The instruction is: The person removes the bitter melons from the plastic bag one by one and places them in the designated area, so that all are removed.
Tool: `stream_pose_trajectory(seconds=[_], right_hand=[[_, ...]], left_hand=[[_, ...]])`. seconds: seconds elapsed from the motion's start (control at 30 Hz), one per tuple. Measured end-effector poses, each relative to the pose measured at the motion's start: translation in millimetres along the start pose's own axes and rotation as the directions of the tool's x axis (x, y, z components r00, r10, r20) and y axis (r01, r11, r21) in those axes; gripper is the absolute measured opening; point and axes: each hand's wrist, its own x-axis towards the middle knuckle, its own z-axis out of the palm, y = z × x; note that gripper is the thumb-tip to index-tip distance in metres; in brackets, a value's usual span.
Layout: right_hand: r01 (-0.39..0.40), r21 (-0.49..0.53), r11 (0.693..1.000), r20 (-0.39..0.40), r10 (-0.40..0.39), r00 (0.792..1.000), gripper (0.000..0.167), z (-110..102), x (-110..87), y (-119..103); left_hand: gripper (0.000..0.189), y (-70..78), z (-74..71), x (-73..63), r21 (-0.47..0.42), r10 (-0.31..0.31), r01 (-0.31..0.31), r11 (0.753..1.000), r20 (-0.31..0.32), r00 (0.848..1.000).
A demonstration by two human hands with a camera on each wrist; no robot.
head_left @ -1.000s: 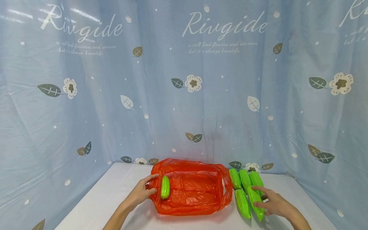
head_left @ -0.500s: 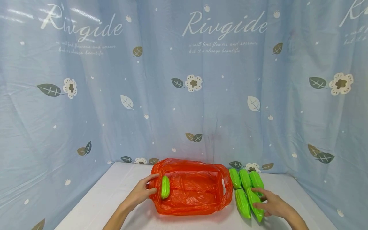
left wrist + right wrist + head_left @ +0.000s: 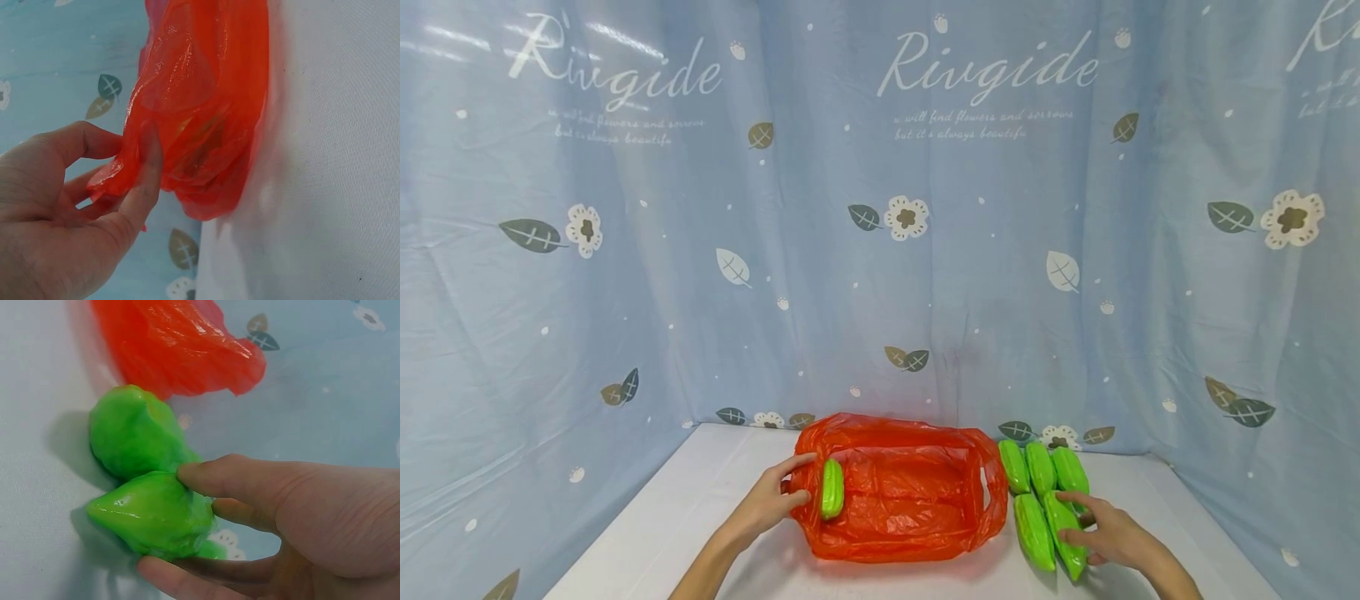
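A crinkled red plastic bag lies spread wide on the white table, its mouth upward. One glossy green gourd-like piece lies inside near the left end. My left hand pinches the bag's left edge, thumb nearer and fingers behind the film. At the right, my right hand grips another green gourd-like piece, pointed at the near end. Its thumb is on one side and fingers on the other. A matching piece lies alongside, close to the bag.
Farther back, beyond the held piece, stand several more green pieces side by side near the curtain. A blue curtain with leaf and flower prints encloses the table's back and sides. White tabletop extends right of the right hand.
The right hand has shifted very slightly toward the near side, and the green gourd-like piece in it has moved a little with it. The left hand and bag stay put.
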Motion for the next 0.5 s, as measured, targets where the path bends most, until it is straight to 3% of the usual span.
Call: stream_pose_trajectory(seconds=[0.5], right_hand=[[-0.012,-0.020,1.000,-0.009,0.012,1.000,0.078,-1.2,0.7,1.3]], left_hand=[[0.062,-1.9,-0.3,0.8,-0.001,0.008,-0.008,1.000,0.005,1.000]])
